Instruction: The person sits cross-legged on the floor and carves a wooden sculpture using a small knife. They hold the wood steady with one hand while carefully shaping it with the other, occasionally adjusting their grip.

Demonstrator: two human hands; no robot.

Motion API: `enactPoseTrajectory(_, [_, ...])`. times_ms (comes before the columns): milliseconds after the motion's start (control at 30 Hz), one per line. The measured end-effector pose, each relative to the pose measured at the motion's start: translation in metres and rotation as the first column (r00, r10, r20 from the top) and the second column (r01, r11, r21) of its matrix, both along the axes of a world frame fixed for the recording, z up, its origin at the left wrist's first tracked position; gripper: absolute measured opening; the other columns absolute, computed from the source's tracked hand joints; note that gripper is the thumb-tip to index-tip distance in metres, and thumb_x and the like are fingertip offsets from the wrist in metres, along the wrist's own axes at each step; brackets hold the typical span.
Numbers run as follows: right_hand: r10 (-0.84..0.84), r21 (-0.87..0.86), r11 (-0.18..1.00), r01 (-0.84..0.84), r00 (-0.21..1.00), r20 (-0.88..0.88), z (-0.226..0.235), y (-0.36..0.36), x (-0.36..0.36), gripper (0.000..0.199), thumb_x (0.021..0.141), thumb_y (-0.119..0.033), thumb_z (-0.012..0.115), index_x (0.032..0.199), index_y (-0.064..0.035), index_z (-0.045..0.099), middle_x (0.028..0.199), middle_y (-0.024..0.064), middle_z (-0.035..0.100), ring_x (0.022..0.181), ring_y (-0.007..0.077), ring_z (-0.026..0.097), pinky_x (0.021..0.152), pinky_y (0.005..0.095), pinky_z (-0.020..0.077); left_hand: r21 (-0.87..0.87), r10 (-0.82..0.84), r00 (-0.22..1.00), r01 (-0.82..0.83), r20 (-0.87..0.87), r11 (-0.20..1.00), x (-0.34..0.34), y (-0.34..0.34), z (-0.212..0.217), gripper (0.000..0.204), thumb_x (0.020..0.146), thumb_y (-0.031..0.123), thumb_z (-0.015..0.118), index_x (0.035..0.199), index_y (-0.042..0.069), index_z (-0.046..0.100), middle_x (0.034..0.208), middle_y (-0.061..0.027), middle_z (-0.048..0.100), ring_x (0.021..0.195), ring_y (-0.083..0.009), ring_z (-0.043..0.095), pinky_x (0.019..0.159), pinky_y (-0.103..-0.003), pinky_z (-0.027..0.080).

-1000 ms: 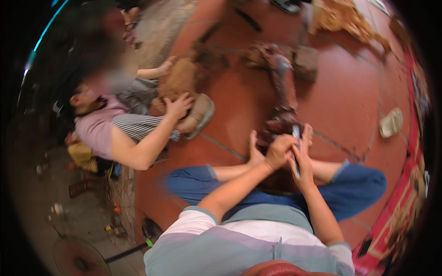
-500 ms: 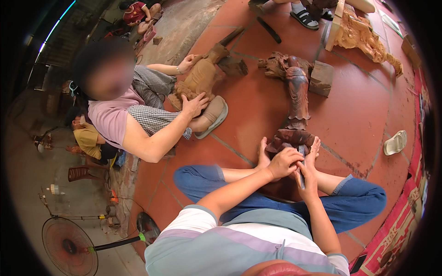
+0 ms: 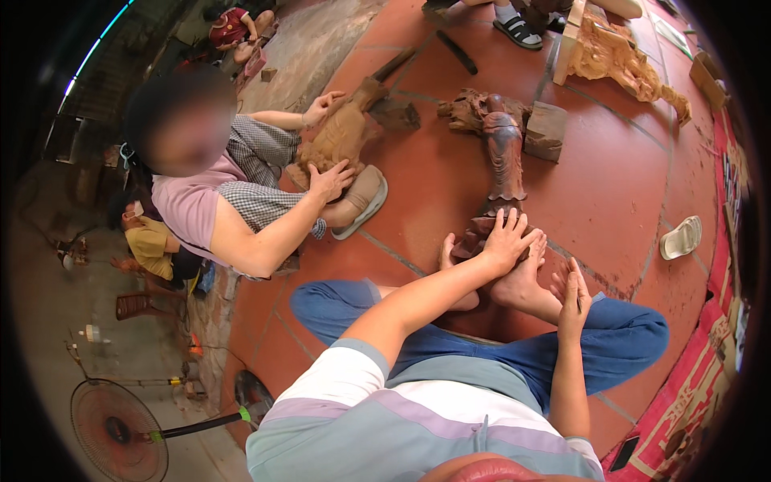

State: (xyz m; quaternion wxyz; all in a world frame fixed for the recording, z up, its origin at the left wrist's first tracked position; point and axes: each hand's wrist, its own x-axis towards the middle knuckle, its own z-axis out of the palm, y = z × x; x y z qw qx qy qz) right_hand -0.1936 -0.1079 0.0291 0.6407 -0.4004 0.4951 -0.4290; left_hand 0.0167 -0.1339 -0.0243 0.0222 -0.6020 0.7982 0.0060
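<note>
Over the carving (image 3: 504,157) — left fingers (image 3: 511,220) spread, empty — right fingers (image 3: 573,279) aside, extended, hold unclear.

floor: terracotta tiles (image 3: 598,193) | left: fan (image 3: 119,430), brown chair (image 3: 135,306) | upper left: bright strip (image 3: 98,46)

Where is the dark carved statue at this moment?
In the head view, the dark statue lies right of centre, its base by the left hand and its upper end beside a wooden block.

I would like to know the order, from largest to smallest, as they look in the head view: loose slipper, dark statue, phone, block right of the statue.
1. Dark statue
2. Block
3. Loose slipper
4. Phone
</note>
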Motion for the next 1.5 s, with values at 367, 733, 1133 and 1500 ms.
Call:
enactPoseTrajectory(367, [0.001,-0.011,1.0,-0.001,0.998,0.063,0.008,0.003,-0.004,0.05,0.101,-0.034,0.047,0.138,0.0002,0.046,0.124,0.0154,0.06,0.097,0.0165,0.065,0.08,0.0258,0.0532,0.065,0.005,0.99,0.004,-0.144,0.998,0.007,-0.001,0.022,0.076,0.063,0.024,0.075,0.133,0.021,0.045,0.131,-0.0209,0.041,0.127,-0.0407,0.034,0.104,-0.071,0.018])
enactPoseTrajectory(733, [-0.047,-0.11,0.993,0.048,0.999,0.009,0.01,0.011,-0.018,0.039,0.098,-0.015,0.052,0.133,0.0019,0.051,0.121,0.0129,0.062,0.101,0.0168,0.063,0.082,0.0264,0.0528,-0.058,0.001,0.929,-0.024,-0.37,0.998,0.008,-0.006,0.042,0.067,0.058,0.021,0.076,0.119,0.019,0.05,0.118,-0.0156,0.044,0.115,-0.0375,0.042,0.099,-0.065,0.029])
enactPoseTrajectory(1133, [0.049,-0.176,0.983,-0.05,0.999,-0.008,0.02,0.029,0.011,0.043,0.095,-0.019,0.059,0.129,0.0054,0.053,0.112,0.0143,0.066,0.103,0.0155,0.061,0.093,0.0267,0.045,-0.16,-0.052,0.833,-0.044,-0.551,0.986,0.02,-0.002,0.051,0.092,0.053,0.021,0.084,0.135,0.015,0.041,0.123,-0.0133,0.044,0.114,-0.038,0.041,0.101,-0.048,0.036])
enactPoseTrajectory(1500, [0.104,-0.453,0.874,-0.177,0.978,-0.18,0.018,0.033,0.033,0.045,0.095,-0.019,0.055,0.13,0.008,0.048,0.126,0.0256,0.057,0.117,0.031,0.057,0.099,0.0335,0.0423,-0.197,-0.089,0.835,-0.023,-0.542,0.98,0.02,-0.002,0.038,0.103,0.056,0.022,0.085,0.143,0.009,0.031,0.132,-0.0153,0.043,0.123,-0.0345,0.04,0.108,-0.048,0.029])
